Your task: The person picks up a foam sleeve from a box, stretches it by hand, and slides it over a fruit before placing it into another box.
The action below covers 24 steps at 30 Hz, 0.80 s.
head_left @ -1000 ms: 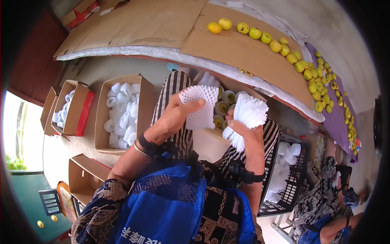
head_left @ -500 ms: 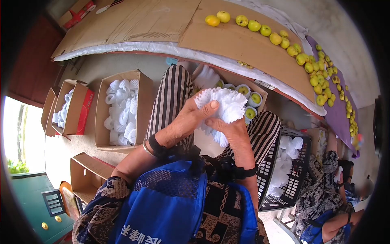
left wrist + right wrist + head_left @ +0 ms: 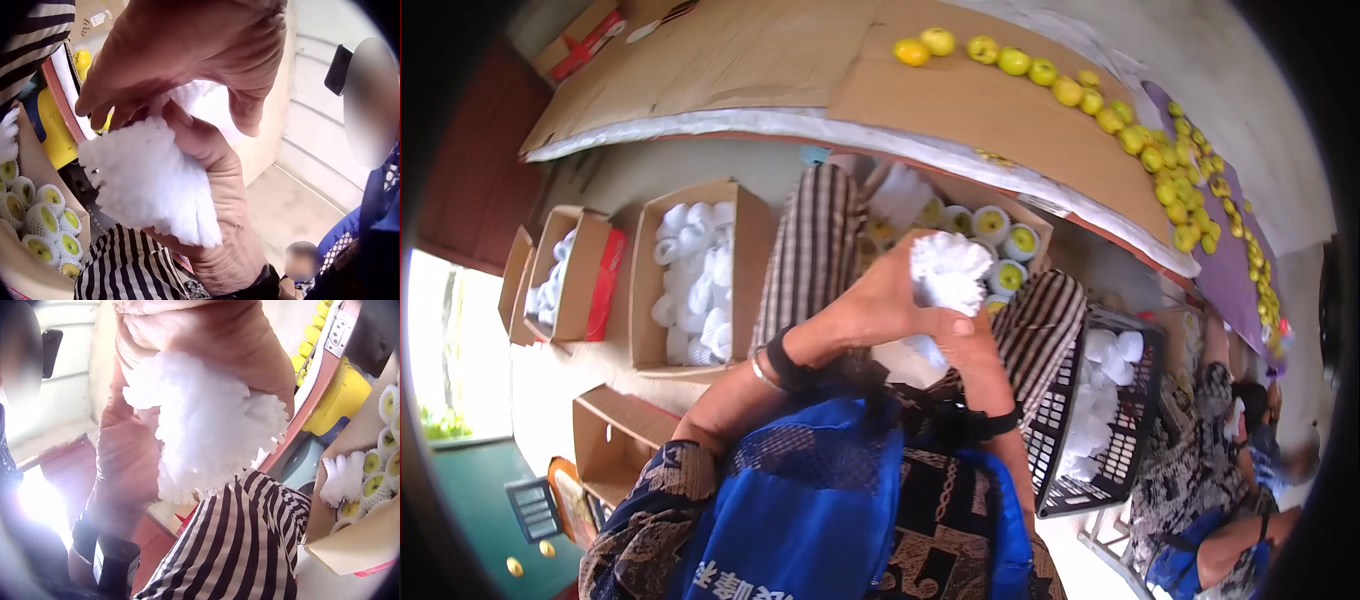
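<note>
White foam netting (image 3: 950,272) is bunched between the two hands, above the lap. My left hand (image 3: 865,308) curls round its left side, while my right hand (image 3: 978,352) holds it from below right, the thumbs close together. In the left wrist view, the right hand (image 3: 228,200) grips the ruffled foam (image 3: 153,178) and the left hand (image 3: 187,47) arches over another part. Foam (image 3: 206,425) covers most of the right hand's fingers in the right wrist view. Beyond the hands, a cardboard box (image 3: 1040,228) holds green-yellow fruit in foam nets (image 3: 990,222).
Boxes of white foam nets (image 3: 695,275) stand at the left, and a black crate (image 3: 1125,440) holds more at the right. A cardboard-covered table (image 3: 750,60) spans the far side, bearing loose yellow-green fruit (image 3: 1067,92). Another person (image 3: 1200,480) is at the lower right.
The hands held separate foam pieces apart; they have come together, and the foam is now one bunch. The left hand has turned round it, and the right hand has moved lower and inward.
</note>
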{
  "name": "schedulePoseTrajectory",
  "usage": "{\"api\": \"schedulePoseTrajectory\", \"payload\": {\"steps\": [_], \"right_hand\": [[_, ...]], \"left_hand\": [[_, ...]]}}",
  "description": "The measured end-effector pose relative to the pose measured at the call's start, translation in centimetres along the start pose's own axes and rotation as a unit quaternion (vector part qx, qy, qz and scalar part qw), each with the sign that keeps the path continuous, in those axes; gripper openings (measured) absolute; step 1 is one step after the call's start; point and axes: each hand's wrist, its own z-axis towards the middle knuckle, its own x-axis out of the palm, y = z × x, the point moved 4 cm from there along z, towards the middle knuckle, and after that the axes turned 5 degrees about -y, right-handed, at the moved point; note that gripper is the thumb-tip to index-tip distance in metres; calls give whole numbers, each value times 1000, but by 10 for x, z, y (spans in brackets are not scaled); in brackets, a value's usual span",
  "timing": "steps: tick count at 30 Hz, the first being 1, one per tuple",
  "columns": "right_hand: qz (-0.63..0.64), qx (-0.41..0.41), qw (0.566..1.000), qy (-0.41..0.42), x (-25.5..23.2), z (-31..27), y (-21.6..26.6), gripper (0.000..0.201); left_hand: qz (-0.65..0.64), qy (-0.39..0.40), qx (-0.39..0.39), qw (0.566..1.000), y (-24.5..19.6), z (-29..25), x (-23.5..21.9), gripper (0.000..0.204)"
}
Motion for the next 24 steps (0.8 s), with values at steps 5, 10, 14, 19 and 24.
{"api": "schedulePoseTrajectory", "payload": {"steps": [5,10,14,19,24], "right_hand": [[52,20,995,-85,-22,-20,-5,46],[139,107,983,-51,-18,-1,2,42],[-141,-80,979,-126,-29,-1,-1,51],[-45,-4,989,-139,-24,-12,27,44],[-24,46,995,-80,-32,-9,29,50]], "left_hand": [[-14,36,47,998,-2,13,33,103],[-15,-99,71,992,-17,8,8,115],[-101,-3,20,995,16,1,28,106],[-133,110,-26,985,3,-4,41,102],[6,103,-45,994,21,1,32,75]]}}
